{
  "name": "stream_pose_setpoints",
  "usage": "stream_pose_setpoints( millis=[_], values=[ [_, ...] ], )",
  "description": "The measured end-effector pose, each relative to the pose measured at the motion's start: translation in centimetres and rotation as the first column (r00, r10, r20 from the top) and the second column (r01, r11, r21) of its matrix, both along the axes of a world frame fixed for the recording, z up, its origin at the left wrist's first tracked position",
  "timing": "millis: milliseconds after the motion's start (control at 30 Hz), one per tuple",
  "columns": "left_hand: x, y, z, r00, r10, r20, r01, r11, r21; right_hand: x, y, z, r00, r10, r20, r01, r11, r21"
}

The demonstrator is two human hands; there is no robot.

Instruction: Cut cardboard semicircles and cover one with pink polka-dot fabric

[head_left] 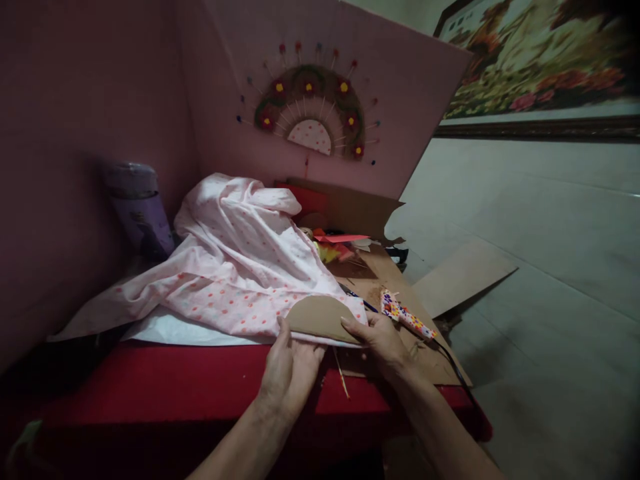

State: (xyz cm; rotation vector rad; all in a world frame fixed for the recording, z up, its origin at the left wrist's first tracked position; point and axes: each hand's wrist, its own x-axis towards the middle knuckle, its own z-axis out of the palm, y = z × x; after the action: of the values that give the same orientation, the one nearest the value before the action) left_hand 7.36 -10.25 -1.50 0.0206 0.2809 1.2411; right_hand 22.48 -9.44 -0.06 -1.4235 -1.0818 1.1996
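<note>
L hand, R hand at cardboard half-disc on dotted cloth, fingertips hidden.

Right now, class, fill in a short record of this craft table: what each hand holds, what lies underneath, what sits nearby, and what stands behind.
left hand: left hand holds the left end of the cardboard half-disc, thumb on top
right hand: right hand holds its right end
underneath: pink dotted fabric, heaped on the red table
nearby: patterned strip beside the right hand; thin stick between the hands
behind: pink board bearing a fan decoration; purple bottle at left
</note>
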Motion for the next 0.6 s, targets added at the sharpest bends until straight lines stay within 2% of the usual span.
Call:
stream_pose_setpoints(
  millis=[200,400,600],
  values=[
    [-0.2,-0.2,-0.2,0.998,-0.059,0.002,0.059,0.997,0.055,0.2,0.1,-0.5,0.999,-0.002,0.051,0.002,1.000,0.001],
    [0.0,-0.3,0.2,0.997,-0.022,-0.078,0.020,0.999,-0.032,-0.1,0.2,-0.4,0.999,0.015,0.043,-0.017,0.999,0.033],
    [0.2,0.0,0.1,0.994,0.012,-0.105,-0.016,0.999,-0.037,-0.1,0.5,-1.1,0.999,0.041,-0.008,-0.041,0.995,0.093]
  ],
)
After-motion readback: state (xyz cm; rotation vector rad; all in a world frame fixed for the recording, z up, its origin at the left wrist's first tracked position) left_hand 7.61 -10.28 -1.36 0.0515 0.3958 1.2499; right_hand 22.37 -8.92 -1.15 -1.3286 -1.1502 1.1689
